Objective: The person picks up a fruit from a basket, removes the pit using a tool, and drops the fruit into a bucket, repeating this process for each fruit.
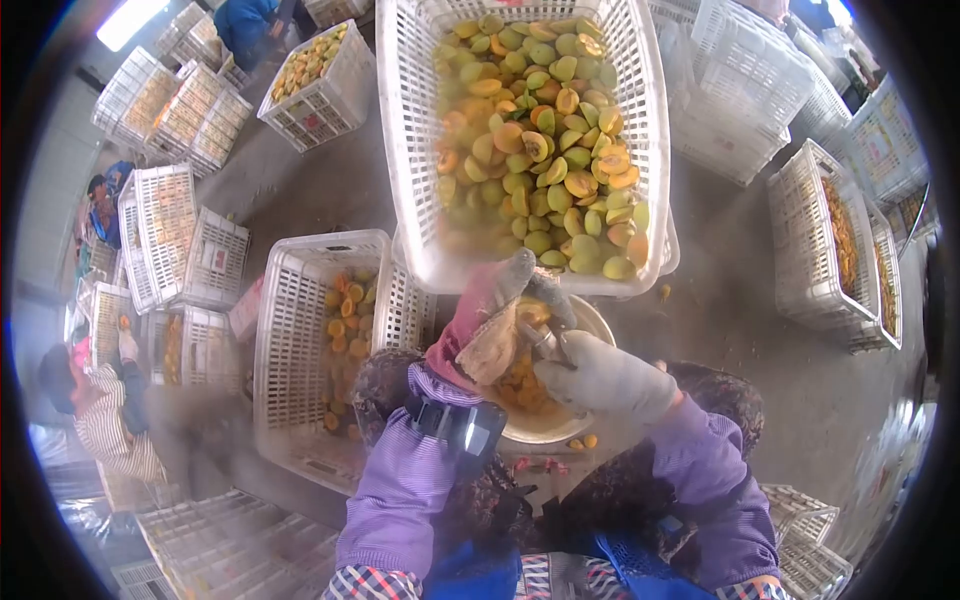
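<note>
My left hand [492,312], in a pink and grey glove, is closed around a peach half [533,312] with orange flesh. My right hand [612,380], in a grey glove, grips a small metal tool [545,345] against the fruit; its tip is hidden. Both hands are over a white basin [541,434] that has orange pieces [525,388] inside. Just beyond them stands a white crate [396,130] holding many green-yellow peach halves [540,150]. To the left, a lower white crate [290,350] contains orange halves [350,315].
Stacked white crates [160,235] line the left side, with a person in a striped top [115,425] nearby. More filled crates [820,250] stand on the right. A few orange pieces [583,441] lie beside the basin. Another person in blue [245,28] is at the upper left.
</note>
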Demonstrator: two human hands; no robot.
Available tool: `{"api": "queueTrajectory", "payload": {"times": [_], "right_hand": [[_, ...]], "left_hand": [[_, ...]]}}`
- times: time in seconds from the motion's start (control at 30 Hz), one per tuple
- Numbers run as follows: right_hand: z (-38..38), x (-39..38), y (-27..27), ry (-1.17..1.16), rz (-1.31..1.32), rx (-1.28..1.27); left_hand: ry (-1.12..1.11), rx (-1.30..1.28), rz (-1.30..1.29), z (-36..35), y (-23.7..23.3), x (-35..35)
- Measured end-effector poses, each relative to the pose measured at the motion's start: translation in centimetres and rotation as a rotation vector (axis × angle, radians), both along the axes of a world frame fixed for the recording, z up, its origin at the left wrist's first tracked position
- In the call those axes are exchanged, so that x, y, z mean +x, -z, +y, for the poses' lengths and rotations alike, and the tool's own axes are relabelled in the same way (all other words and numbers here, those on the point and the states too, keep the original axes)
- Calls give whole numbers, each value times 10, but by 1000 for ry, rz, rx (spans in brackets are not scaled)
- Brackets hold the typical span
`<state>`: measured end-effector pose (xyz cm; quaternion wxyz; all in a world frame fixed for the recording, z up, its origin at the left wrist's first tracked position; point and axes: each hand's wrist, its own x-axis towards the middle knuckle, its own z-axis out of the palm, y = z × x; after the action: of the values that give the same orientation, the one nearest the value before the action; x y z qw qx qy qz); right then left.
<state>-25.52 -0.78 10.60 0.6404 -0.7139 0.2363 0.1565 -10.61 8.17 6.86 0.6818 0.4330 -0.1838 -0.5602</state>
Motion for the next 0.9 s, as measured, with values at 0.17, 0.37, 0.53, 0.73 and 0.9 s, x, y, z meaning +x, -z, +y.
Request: {"api": "queueTrajectory", "payload": {"times": [0.17,0.37,0.53,0.73,0.9], "right_hand": [[-1,2,29,-58,-34,178],[17,-4,18,121,-62,285],[13,-41,87,-317,-309,-840],[27,-65,66,-274,-304,-966],[18,-62,53,-230,-233,-939]], "left_hand": [[-31,18,-188,0,-10,-4],[-169,-3,-146,-9,-8,0],[-306,-263,-105,26,-14,29],[-256,866,-1700,131,-32,96],[-144,560,-1535,39,-39,102]]}}
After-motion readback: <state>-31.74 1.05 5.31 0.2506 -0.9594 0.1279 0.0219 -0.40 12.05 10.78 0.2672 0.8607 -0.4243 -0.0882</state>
